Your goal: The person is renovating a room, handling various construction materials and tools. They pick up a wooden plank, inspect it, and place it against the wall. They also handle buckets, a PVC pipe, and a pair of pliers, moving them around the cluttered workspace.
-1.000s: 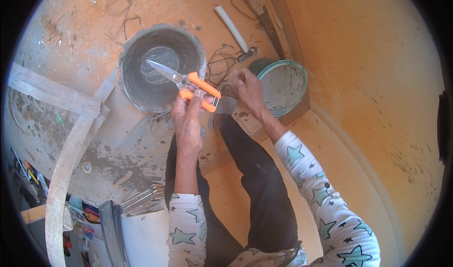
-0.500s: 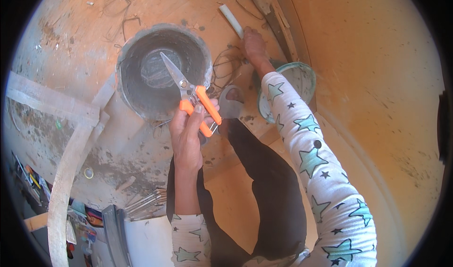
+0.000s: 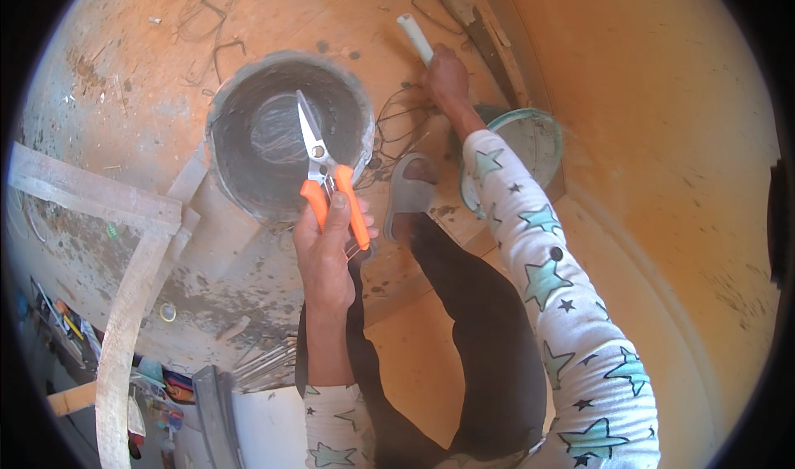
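Note:
Orange-handled snips [image 3: 318, 171] with pointed metal blades rest in my left hand [image 3: 325, 258], whose thumb lies over the handles. The blades point away from me, over the inside of a round, cement-crusted bucket [image 3: 232, 179], and their tips sit slightly apart. My right hand [image 3: 447, 78] is closed around a white tube [image 3: 414, 38], which sticks out beyond the fingers toward the far left. Just below that forearm stands a second bucket [image 3: 542, 142], pale inside with a green rim, partly hidden by my sleeve.
Wooden boards [image 3: 99, 191] form a frame at the left. Bent wire [image 3: 402, 121] lies between the buckets. Long wooden pieces [image 3: 497, 42] lean by the wall [image 3: 646, 96] at the right. My sandalled foot [image 3: 411, 189] is near the bucket. Assorted tools [image 3: 70, 324] lie lower left.
The snips have turned more upright and moved slightly left and toward me in my left hand. My right hand has shifted a little to the right with the white tube.

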Demonstrator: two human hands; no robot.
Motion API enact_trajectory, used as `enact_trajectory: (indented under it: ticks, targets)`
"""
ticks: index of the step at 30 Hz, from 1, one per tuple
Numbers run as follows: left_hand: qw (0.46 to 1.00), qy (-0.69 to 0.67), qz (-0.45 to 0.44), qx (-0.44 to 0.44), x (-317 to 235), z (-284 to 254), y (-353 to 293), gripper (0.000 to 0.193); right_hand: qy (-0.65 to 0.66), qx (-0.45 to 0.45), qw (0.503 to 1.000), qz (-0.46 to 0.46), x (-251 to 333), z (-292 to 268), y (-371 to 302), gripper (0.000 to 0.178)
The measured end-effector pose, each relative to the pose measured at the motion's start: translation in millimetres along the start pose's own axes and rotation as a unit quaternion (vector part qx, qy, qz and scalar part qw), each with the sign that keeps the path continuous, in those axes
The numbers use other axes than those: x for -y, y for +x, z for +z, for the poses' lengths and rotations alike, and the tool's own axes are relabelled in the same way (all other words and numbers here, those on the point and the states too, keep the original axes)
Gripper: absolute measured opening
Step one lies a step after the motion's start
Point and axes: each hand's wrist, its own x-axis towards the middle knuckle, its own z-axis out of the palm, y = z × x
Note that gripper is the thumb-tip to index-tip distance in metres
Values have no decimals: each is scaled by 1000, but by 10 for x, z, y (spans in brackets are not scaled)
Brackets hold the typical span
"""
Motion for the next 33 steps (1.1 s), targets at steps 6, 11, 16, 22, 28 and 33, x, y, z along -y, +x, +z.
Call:
enact_trajectory:
  ticks: [6,11,16,22,28,33]
  targets:
    - [1000,-20,-9,9,127,35,20,35,317,104,943,15,-216,-785,-165,18]
    - [998,-57,-32,12,205,134,29,29,519,106,845,-70,-152,-1187,-610,19]
    - [997,-32,-56,49,374,225,44,28,318,-28,912,-257,197,-1416,-1215,23]
    - [992,-77,-90,49,443,323,25,33,165,-37,932,-320,524,-1778,-1779,23]
    - [993,-86,-79,34,530,367,12,31,141,1,918,-370,596,-1916,-2062,18]
    - [986,-108,-108,60,551,303,12,30,180,-4,899,-398,609,-1902,-2111,19]
